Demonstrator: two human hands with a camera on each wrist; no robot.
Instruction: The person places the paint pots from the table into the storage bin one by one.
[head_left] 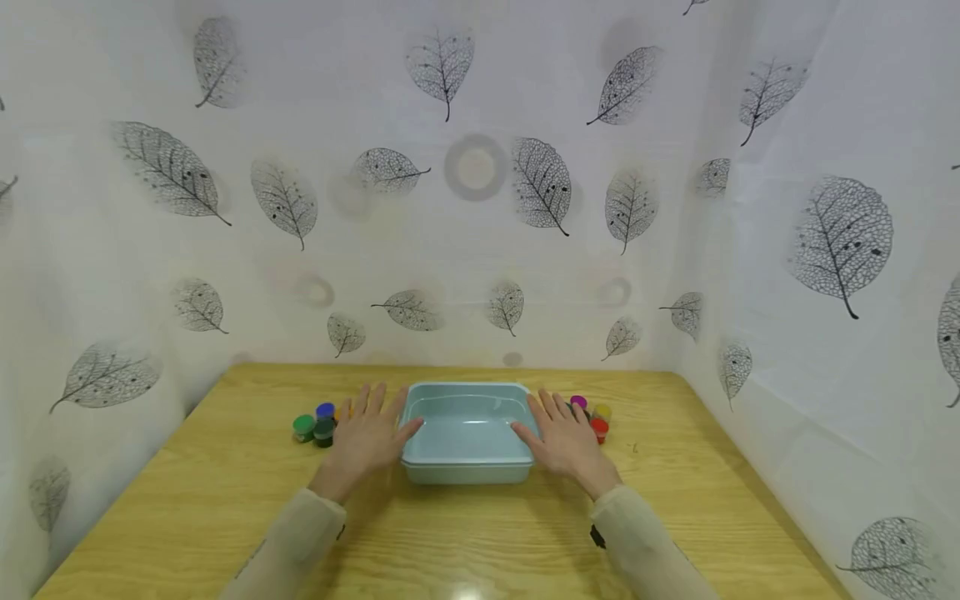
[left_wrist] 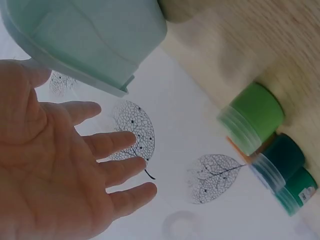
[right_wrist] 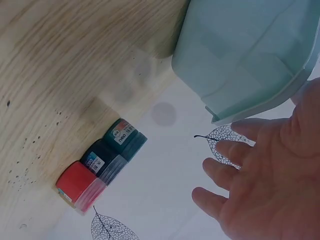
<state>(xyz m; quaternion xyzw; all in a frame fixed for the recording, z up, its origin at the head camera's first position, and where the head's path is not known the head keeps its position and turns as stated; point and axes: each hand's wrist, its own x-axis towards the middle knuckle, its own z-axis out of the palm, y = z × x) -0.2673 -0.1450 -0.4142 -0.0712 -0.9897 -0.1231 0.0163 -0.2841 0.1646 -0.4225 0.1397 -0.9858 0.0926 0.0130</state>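
Note:
A pale blue plastic bin (head_left: 468, 473) stands upright in the middle of the table. My left hand (head_left: 366, 442) is at its left side, palm toward it, fingers stretched forward and the thumb at the rim. On the other side my right hand (head_left: 566, 442) mirrors this, fingers spread and thumb over the right rim. Both wrist views show straight fingers beside the bin wall, with nothing between them. Beyond the left hand sit small paint jars, among them a green jar (head_left: 303, 427) and a blue jar (head_left: 326, 412). A red jar (head_left: 598, 429) stands past the right hand.
Purple (head_left: 578, 402) and yellow jars (head_left: 602, 412) stand by the red one, with dark-coloured jars (right_wrist: 102, 161) beside them, partly hidden in the head view. A white leaf-print curtain (head_left: 480, 250) encloses the wooden table (head_left: 465, 542) at the back and sides.

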